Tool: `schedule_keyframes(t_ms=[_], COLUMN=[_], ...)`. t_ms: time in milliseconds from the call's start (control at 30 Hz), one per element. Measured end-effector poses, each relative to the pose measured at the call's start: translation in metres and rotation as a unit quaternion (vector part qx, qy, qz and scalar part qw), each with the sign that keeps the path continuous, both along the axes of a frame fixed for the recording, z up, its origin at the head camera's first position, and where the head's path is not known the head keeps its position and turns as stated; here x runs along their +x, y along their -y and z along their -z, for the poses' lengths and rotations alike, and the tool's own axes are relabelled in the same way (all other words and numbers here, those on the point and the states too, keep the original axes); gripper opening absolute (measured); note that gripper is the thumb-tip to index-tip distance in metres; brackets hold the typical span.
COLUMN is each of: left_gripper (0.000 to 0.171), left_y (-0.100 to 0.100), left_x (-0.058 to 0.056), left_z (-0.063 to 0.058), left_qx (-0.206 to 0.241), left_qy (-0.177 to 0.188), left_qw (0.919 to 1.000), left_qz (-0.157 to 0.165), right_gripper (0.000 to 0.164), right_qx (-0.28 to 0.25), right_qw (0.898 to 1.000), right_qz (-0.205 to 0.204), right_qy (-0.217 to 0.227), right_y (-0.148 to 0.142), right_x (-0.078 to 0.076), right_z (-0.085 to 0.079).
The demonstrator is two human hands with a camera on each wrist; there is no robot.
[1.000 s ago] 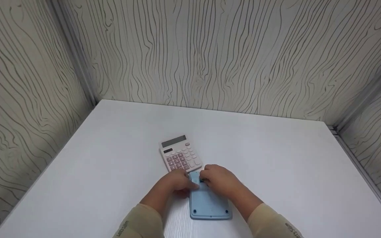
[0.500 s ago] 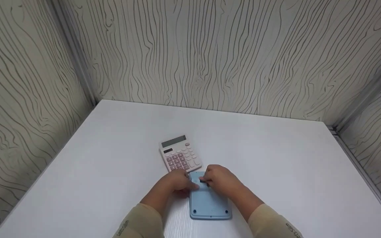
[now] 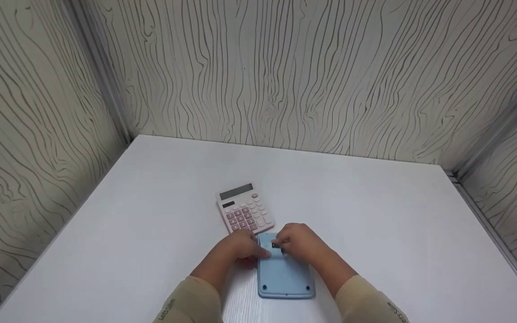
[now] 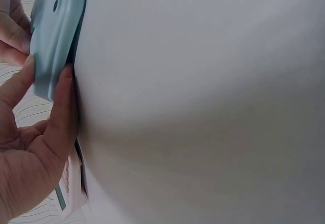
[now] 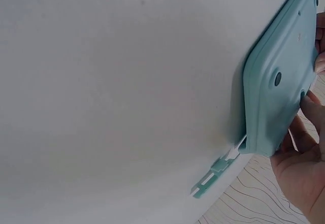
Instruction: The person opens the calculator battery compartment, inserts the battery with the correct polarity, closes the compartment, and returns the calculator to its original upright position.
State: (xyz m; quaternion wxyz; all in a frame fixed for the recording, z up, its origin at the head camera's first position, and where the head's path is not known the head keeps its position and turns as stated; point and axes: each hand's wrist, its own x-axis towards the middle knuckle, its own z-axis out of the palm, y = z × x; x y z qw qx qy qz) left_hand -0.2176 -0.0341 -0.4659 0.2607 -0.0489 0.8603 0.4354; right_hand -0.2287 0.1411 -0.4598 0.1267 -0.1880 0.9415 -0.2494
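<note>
A light blue calculator [image 3: 285, 273] lies face down on the white table, its back with dark round feet facing up. My left hand [image 3: 243, 246] pinches its left edge, thumb on the back and fingers under the rim in the left wrist view. Curled over the upper right part is my right hand [image 3: 298, 242], fingertips at a small dark opening [image 3: 276, 246] in the back. The right thumb [image 5: 314, 111] touches a notch there in the right wrist view. Whether the right fingers pinch anything inside is hidden.
A pink calculator [image 3: 245, 208] lies face up just beyond the left hand, near the blue one's top edge. In the right wrist view a small teal slotted plastic piece [image 5: 216, 176] lies on the table [image 3: 375, 215] beside the blue calculator. Patterned walls [image 3: 267, 67] surround the table.
The right fingertips have shifted slightly at the opening, and more of its dark inside shows. My left hand and both calculators have stayed in place.
</note>
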Motion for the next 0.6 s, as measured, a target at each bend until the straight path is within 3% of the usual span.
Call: schedule_keyframes(t_ms=[133, 333, 600], left_gripper=[0.028, 0.027, 0.027], left_y=[0.0005, 0.0004, 0.0001], left_x=[0.0009, 0.0009, -0.0003], left_z=[0.0002, -0.001, -0.0002], left_qx=[0.001, 0.001, -0.004], left_qy=[-0.001, 0.002, 0.003], left_qw=[1.0, 1.0, 1.0], left_qz=[0.002, 0.003, 0.002], right_gripper=[0.007, 0.015, 0.016], right_qx=[0.005, -0.01, 0.002], right_qw=[1.0, 0.999, 0.997], right_qz=[0.027, 0.035, 0.064], right_qy=[-0.005, -0.04, -0.032], right_y=[-0.0026, -0.0052, -0.0003], right_x=[0.0011, 0.0039, 0.005], right_z=[0.0026, 0.0055, 0.0001])
